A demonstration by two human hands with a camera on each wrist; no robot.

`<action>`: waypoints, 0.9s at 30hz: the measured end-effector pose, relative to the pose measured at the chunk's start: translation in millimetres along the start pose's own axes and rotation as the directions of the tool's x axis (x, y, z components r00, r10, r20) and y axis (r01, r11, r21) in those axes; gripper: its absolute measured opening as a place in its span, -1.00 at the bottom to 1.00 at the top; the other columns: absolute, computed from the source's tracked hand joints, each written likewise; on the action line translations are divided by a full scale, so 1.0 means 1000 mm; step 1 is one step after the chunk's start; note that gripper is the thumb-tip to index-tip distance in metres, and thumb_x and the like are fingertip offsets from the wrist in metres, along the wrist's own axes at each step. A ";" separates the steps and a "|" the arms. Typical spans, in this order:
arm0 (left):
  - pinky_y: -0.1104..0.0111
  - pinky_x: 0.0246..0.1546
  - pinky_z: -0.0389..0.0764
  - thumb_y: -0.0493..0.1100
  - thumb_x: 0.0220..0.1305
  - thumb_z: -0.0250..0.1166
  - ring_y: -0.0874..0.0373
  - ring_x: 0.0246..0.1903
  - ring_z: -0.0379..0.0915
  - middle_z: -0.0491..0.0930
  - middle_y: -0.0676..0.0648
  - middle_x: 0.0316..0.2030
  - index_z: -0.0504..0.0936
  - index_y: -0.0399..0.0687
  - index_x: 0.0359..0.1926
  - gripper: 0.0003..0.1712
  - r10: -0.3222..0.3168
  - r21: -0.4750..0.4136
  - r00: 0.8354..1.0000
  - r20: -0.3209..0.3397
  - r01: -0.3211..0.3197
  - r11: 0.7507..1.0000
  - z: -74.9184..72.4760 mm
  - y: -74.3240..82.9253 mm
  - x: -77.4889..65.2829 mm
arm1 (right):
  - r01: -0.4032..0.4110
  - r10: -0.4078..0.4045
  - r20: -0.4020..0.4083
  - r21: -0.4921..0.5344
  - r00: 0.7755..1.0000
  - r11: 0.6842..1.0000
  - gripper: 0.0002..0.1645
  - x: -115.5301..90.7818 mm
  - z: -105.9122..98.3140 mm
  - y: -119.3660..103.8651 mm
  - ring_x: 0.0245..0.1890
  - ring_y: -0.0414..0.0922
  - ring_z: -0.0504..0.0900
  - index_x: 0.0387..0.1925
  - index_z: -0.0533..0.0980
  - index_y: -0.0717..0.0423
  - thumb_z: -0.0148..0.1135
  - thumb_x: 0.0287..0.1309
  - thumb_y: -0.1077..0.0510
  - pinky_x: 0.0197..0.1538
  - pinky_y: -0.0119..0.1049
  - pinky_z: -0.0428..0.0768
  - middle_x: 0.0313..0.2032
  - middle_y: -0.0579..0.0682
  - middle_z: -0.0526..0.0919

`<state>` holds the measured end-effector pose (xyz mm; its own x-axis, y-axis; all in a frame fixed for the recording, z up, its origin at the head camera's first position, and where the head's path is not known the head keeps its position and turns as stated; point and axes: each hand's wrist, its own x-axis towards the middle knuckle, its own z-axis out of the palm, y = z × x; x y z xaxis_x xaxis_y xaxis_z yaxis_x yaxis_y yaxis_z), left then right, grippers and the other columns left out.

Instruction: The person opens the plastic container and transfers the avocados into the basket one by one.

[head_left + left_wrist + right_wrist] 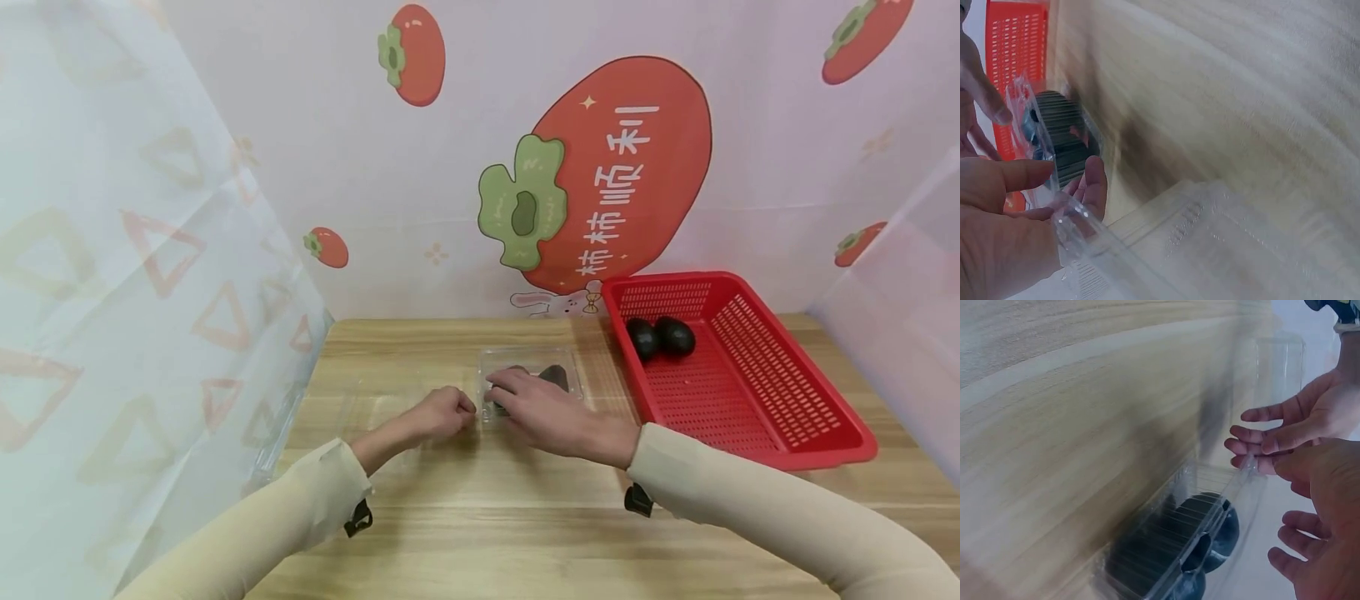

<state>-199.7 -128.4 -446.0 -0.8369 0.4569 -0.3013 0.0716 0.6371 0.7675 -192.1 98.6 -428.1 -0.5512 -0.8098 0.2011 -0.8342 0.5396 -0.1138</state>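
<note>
Several dark avocados (1154, 550) lie inside a clear plastic box (491, 360), which rests on the wooden table in front of me. Over this box reaches my right hand (543, 414), hiding part of it, its fingertips near the left edge. My left hand (442, 412) is just beside that edge, with its fingers loosely bent. In the right wrist view, fingers of both hands come close together at one corner of the box. Whether the fingertips touch the plastic there, I cannot tell.
A red perforated basket (795, 375) stands on the right with two dark avocados (675, 336) in its far left corner. Faint clear plastic packaging (1210, 244) lies left of the box. More clear plastic (277, 433) is at the table's left edge. Printed curtains surround the table (480, 533).
</note>
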 end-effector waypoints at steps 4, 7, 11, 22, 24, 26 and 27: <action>0.47 -0.41 0.47 -0.43 0.38 0.14 0.26 -0.48 0.46 0.62 -0.02 -0.49 0.68 -0.43 -0.24 -0.82 -0.047 -0.071 0.999 -0.013 0.046 0.996 0.005 0.000 -0.001 | 0.017 -0.016 -0.016 0.010 1.000 1.000 -0.60 0.002 0.007 0.002 0.29 0.07 0.61 0.11 0.65 0.15 0.49 0.25 0.24 0.26 -0.06 0.65 0.27 0.19 0.60; 0.35 -0.20 0.70 -0.40 0.49 0.16 0.10 -0.27 0.68 0.75 -0.21 -0.24 0.67 -0.52 -0.01 -0.76 -0.102 -0.166 0.995 -0.008 0.099 0.981 0.008 -0.001 -0.002 | 0.025 -0.025 -0.006 0.018 1.000 1.000 -0.63 0.004 0.012 0.004 0.29 0.08 0.61 0.09 0.65 0.15 0.47 0.27 0.24 0.25 -0.05 0.66 0.28 0.20 0.59; 0.21 -0.08 0.76 -0.40 0.57 0.12 -0.07 -0.12 0.75 0.75 -0.33 -0.12 0.62 -0.55 0.06 -0.74 -0.136 -0.287 0.990 0.024 0.137 0.948 0.010 -0.004 -0.002 | 0.021 -0.022 0.013 0.036 1.000 0.999 -0.68 0.006 0.016 0.005 0.30 0.09 0.61 0.06 0.68 0.10 0.47 0.28 0.23 0.28 -0.04 0.64 0.31 0.19 0.58; 0.28 -0.11 0.75 -0.46 0.56 0.08 0.17 -0.26 0.65 0.72 -0.24 -0.22 0.63 -0.49 -0.04 -0.81 -0.140 -0.454 0.988 0.063 0.153 0.878 0.015 -0.013 0.001 | 0.050 -0.051 -0.015 -0.051 0.999 0.997 -0.82 0.009 0.029 0.003 0.32 0.09 0.62 -0.06 0.72 0.02 0.47 0.32 0.17 0.16 -0.05 0.71 0.32 0.17 0.59; 0.30 -0.12 0.75 -0.47 0.55 0.08 0.18 -0.28 0.63 0.71 -0.22 -0.24 0.62 -0.50 -0.05 -0.81 -0.137 -0.472 0.988 0.066 0.152 0.869 0.015 -0.014 0.002 | 0.054 -0.056 -0.024 -0.064 0.998 0.997 -0.87 0.010 0.031 0.003 0.33 0.10 0.62 -0.09 0.73 0.02 0.43 0.35 0.16 0.10 -0.06 0.74 0.32 0.18 0.60; 0.32 -0.13 0.75 -0.48 0.55 0.07 0.19 -0.29 0.62 0.70 -0.22 -0.25 0.61 -0.50 -0.07 -0.82 -0.132 -0.484 0.989 0.069 0.149 0.862 0.016 -0.014 0.002 | 0.060 -0.062 -0.033 -0.064 0.998 0.996 -0.91 0.011 0.031 0.003 0.33 0.10 0.62 -0.12 0.73 0.03 0.41 0.37 0.16 0.06 -0.07 0.76 0.31 0.20 0.62; 0.32 -0.13 0.75 -0.48 0.55 0.07 0.19 -0.29 0.62 0.69 -0.21 -0.25 0.61 -0.50 -0.08 -0.82 -0.128 -0.487 0.989 0.072 0.147 0.861 0.016 -0.014 0.002 | 0.066 -0.068 -0.038 -0.060 0.997 0.996 -0.92 0.011 0.032 0.003 0.33 0.11 0.63 -0.14 0.73 0.04 0.41 0.37 0.17 0.05 -0.07 0.76 0.30 0.22 0.63</action>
<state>-194.2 -126.6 -466.5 -0.7980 0.4150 -0.4370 -0.3258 0.3131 0.8921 -200.9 83.6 -456.9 -0.4921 -0.8353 0.2454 -0.8662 0.4980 -0.0418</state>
